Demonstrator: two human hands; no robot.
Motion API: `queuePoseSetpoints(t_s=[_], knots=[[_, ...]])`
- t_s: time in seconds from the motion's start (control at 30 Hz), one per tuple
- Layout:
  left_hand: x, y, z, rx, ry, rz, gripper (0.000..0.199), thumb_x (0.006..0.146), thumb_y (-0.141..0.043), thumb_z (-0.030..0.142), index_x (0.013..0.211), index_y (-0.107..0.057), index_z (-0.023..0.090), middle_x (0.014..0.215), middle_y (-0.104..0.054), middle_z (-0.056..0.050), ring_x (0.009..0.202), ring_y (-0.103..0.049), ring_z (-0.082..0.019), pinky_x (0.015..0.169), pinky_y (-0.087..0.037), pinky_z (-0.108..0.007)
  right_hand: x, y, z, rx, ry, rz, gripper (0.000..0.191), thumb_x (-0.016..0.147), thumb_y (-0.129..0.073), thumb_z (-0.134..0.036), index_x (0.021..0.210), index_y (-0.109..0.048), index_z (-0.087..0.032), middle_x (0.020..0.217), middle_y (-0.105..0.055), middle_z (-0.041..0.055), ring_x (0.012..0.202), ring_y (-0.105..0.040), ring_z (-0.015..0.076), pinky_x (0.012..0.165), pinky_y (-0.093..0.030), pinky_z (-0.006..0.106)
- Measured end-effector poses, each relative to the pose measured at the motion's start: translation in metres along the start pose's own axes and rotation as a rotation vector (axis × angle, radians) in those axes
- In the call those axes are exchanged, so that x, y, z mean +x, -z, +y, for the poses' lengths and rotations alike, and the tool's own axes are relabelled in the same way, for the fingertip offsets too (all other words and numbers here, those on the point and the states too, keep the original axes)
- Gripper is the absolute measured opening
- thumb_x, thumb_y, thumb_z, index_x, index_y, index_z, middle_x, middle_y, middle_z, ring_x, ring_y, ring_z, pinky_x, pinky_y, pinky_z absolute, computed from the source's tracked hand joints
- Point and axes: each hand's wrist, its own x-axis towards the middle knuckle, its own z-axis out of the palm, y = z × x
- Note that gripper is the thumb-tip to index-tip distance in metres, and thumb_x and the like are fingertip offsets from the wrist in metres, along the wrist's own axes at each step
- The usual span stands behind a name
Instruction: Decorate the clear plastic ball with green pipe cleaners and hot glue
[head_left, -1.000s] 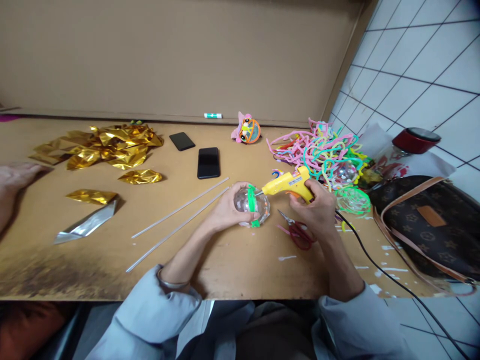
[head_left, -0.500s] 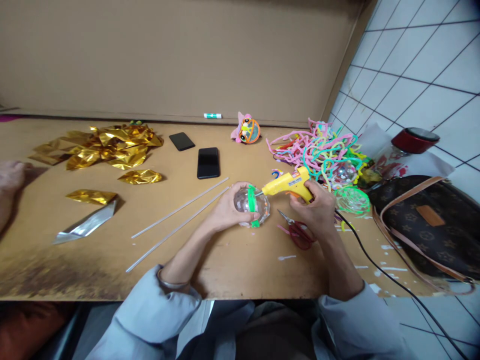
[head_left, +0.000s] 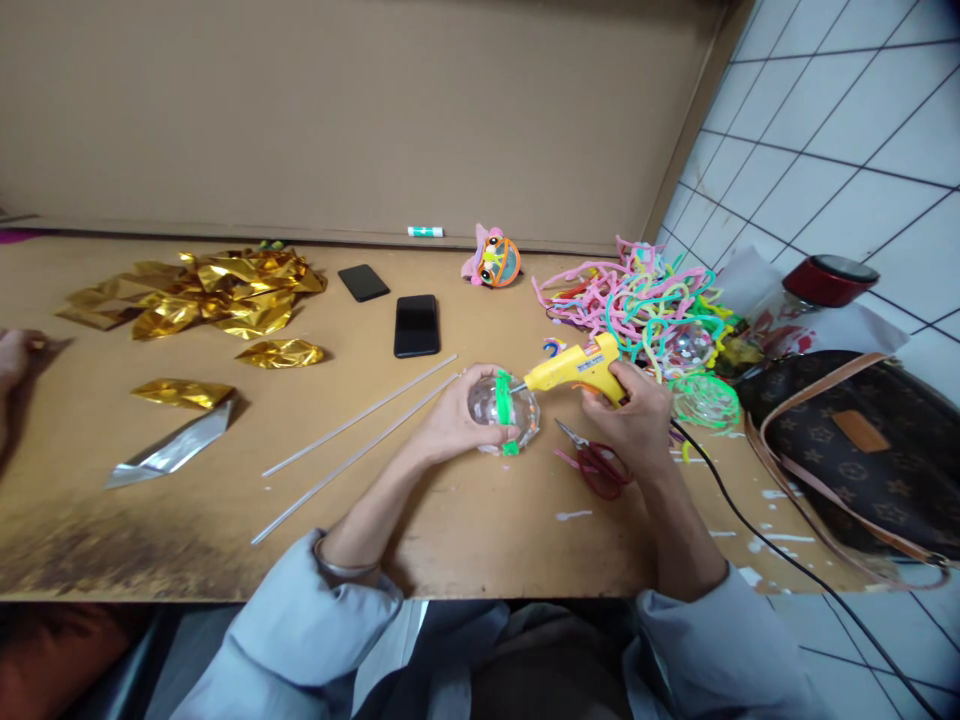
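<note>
My left hand [head_left: 457, 415] grips a clear plastic ball [head_left: 484, 402] with a bright green fuzzy strip [head_left: 504, 398] around its middle. Fingers and thumb wrap its left side. In my right hand [head_left: 634, 410] is a yellow hot glue gun [head_left: 574, 367], its metal nozzle at the upper edge of the green strip; whether it touches, I cannot tell. Red-handled scissors [head_left: 600, 468] lie on the table below the gun, points toward the ball. Two thin clear sticks [head_left: 360, 415] rest to the left of my left hand.
Pipe cleaners [head_left: 630, 300] are heaped at the right, beside a handbag [head_left: 855, 450] and a red-lidded jar [head_left: 829, 285]. The gun's black cord [head_left: 750, 530] crosses the table edge. Gold foil [head_left: 225, 290], two phones [head_left: 416, 325] and a decorated ball [head_left: 496, 260] lie farther back. Another person's hand [head_left: 13, 358] rests far left.
The other person's hand at the far left has shifted farther left. My hands, the ball and the glue gun stay nearly in place.
</note>
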Motion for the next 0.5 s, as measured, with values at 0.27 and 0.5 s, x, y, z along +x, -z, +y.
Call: queuePoseSetpoints(t_s=[0.27, 0.5], knots=[[-0.0002, -0.0004, 0.0004, -0.014, -0.010, -0.012, 0.070, 0.054, -0.083, 0.031, 0.117, -0.055, 0.018, 0.112, -0.064, -0.007, 0.095, -0.064, -0.023, 0.086, -0.055, -0.038, -0.0003, -0.0012, -0.0001, 0.012, 0.017, 0.012, 0.010, 0.075, -0.059, -0.029, 0.072, -0.052, -0.024, 0.065, -0.056, -0.0010, 0.061, -0.052, 0.0163, 0.060, -0.042, 0.029], [0.0001, 0.0005, 0.0013, 0.014, -0.052, -0.017, 0.068, 0.056, -0.083, 0.033, 0.116, -0.055, 0.018, 0.113, -0.065, -0.008, 0.102, -0.063, -0.026, 0.094, -0.052, -0.043, 0.0005, 0.0012, -0.0023, 0.009, 0.002, -0.003, 0.013, 0.076, -0.060, -0.029, 0.069, -0.050, -0.024, 0.064, -0.056, -0.0012, 0.060, -0.050, 0.0155, 0.060, -0.042, 0.029]])
